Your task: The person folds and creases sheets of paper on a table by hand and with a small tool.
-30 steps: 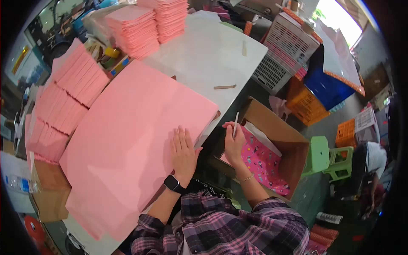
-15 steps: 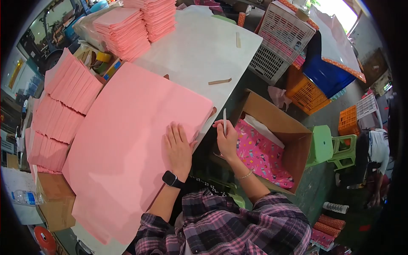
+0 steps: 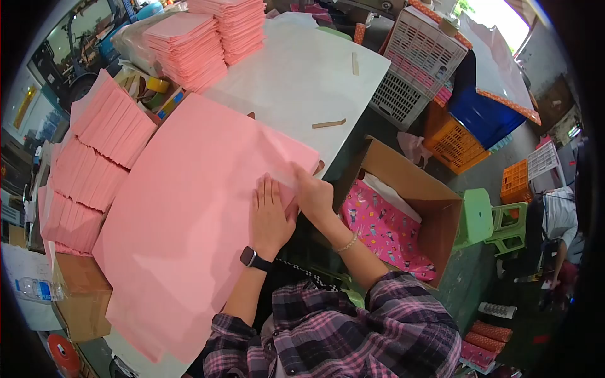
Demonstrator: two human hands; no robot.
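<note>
A large pink paper sheet (image 3: 183,183) lies across the near part of the white table, apparently on top of others like it. My left hand (image 3: 271,211) rests flat on its right part, fingers stretched out, with a dark watch on the wrist. Just beside it, my right hand (image 3: 314,195) is closed in a fist over the sheet's right edge. A slim whitish tool (image 3: 282,174) seems to poke out of that fist toward the paper; it is blurred and mostly hidden. The paper near the right corner looks slightly creased or lifted.
Stacks of folded pink paper (image 3: 186,50) stand at the table's far left, with more pink bundles (image 3: 94,164) along the left. Brown strips (image 3: 329,123) lie on the white table (image 3: 296,69). To my right are an open cardboard box (image 3: 409,165), a green stool (image 3: 477,214) and plastic crates (image 3: 423,53).
My right hand has moved left from beside the table, bringing the slim tool over the pink sheet's right edge. My left hand has stayed nearly in place, shifting slightly right.
</note>
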